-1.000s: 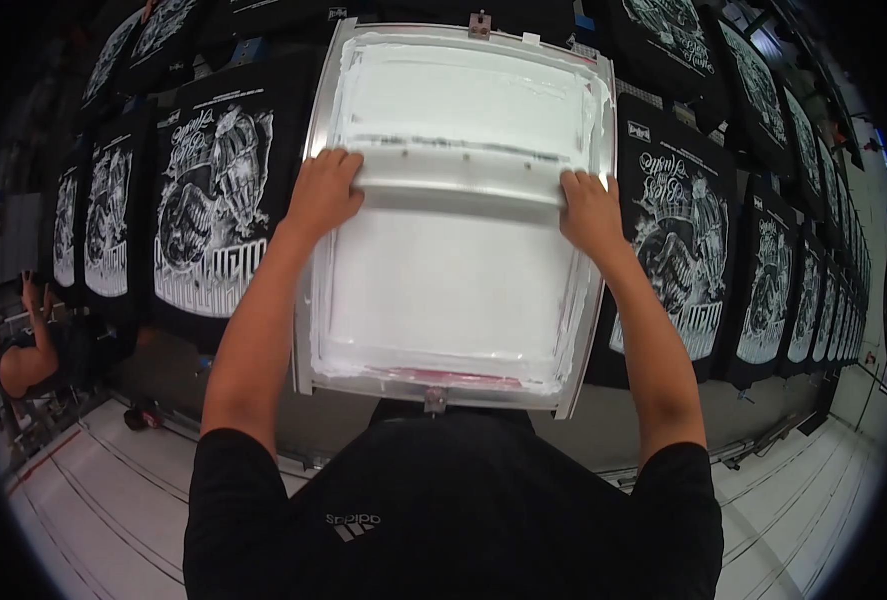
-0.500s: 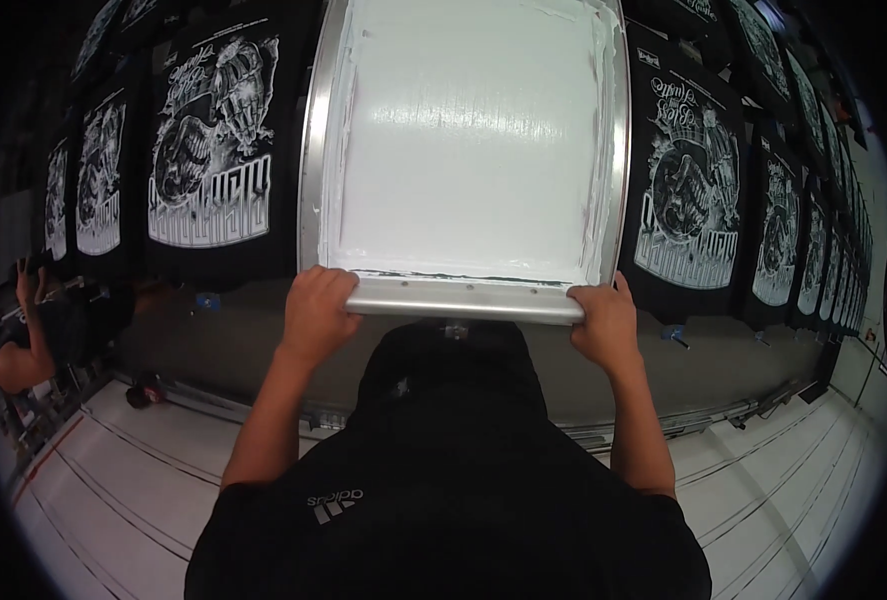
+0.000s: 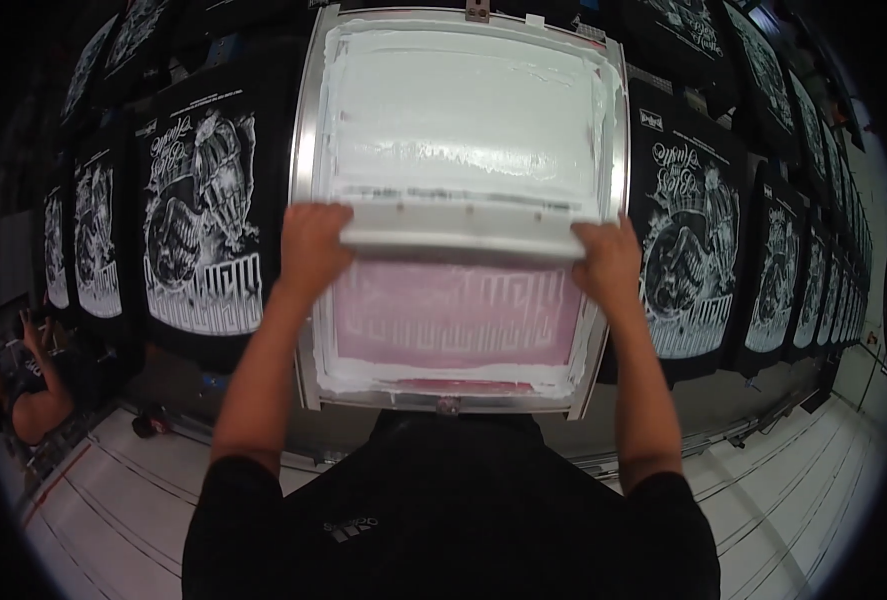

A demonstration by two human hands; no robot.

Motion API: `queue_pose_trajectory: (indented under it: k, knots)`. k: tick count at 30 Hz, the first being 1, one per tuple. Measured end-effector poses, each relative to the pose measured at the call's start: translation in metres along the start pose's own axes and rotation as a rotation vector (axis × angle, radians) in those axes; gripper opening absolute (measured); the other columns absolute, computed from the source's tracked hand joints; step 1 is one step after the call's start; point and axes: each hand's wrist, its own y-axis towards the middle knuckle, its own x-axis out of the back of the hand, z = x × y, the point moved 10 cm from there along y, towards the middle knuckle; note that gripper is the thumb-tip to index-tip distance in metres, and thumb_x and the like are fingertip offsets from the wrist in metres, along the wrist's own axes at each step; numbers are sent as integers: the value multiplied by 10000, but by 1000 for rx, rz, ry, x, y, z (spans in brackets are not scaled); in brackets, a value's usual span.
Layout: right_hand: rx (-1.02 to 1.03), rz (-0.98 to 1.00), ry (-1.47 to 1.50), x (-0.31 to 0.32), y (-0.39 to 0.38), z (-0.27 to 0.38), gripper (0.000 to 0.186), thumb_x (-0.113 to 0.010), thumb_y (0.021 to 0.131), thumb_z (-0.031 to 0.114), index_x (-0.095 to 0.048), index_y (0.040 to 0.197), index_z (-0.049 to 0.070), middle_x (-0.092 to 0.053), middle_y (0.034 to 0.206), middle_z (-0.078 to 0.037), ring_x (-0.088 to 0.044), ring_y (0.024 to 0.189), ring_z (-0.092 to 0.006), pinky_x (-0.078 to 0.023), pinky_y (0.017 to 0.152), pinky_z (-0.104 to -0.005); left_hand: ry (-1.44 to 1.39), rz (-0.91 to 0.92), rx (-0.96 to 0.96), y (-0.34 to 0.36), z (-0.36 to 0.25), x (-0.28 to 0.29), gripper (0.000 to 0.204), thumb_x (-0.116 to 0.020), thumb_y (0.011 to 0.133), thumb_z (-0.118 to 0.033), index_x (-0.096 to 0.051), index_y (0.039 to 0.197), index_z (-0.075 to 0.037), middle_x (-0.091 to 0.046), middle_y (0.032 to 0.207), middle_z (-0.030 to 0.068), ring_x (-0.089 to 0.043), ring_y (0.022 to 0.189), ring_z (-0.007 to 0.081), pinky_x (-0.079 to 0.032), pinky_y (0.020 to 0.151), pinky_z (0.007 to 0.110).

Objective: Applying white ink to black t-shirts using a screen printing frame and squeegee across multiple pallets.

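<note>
A screen printing frame [image 3: 304, 150] with a silver metal rim lies in front of me, coated in thick white ink [image 3: 464, 110] over its upper part. My left hand [image 3: 312, 245] and my right hand [image 3: 609, 260] grip the two ends of a wide metal squeegee [image 3: 464, 230], which lies across the middle of the screen, slightly blurred by motion. Behind the squeegee, toward me, pink mesh [image 3: 449, 320] shows with a pale blocky pattern through a thin film of ink. A small metal clamp [image 3: 477, 10] sits on the frame's far edge.
Black shirts with white prints lie on platens in rows to my left [image 3: 199, 220] and right [image 3: 689, 240]. Another person [image 3: 44, 400] is at the lower left with a raised hand. A rail and a white floor with dark lines [image 3: 114, 500] show below the platens.
The squeegee went from the middle to the near edge half a second ago and is now pushed back up across the screen with both hands, baring pink mesh behind it.
</note>
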Motion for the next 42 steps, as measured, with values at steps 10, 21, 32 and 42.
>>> queue_pose_trajectory:
  k: [10, 21, 32, 42]
  knots:
    - [-27, 193, -147, 15, 237, -89, 431, -606, 703, 151, -692, 1125, 141, -690, 1029, -164, -654, 986, -335, -523, 872, -418, 134, 117, 85, 240, 84, 4, 392, -786, 672, -375, -735, 983, -142, -703, 902, 149, -671, 850, 354, -531, 800, 422]
    - [-41, 354, 152, 33, -144, 53, 419, -672, 622, 23, -688, 1034, 95, -673, 872, -130, -629, 913, -299, -314, 1094, -539, -45, 358, -3, -129, -72, 48, 360, -787, 563, -68, -650, 896, -73, -644, 867, 91, -591, 879, 274, -400, 855, 425]
    - [-53, 193, 127, 3, -221, 85, 443, -686, 533, 20, -641, 968, 87, -669, 924, -69, -623, 935, -263, -349, 1091, -531, -15, 153, 62, -223, -99, 28, 404, -695, 507, -31, -620, 903, -66, -632, 919, 88, -590, 905, 271, -393, 878, 440]
    - [-23, 41, -64, 7, 30, -14, 381, -661, 615, 78, -694, 990, 139, -691, 864, -109, -634, 861, -299, -437, 1002, -446, 22, 40, 15, 42, 8, 3, 375, -739, 575, -90, -699, 948, -82, -662, 793, 138, -636, 814, 331, -472, 814, 439]
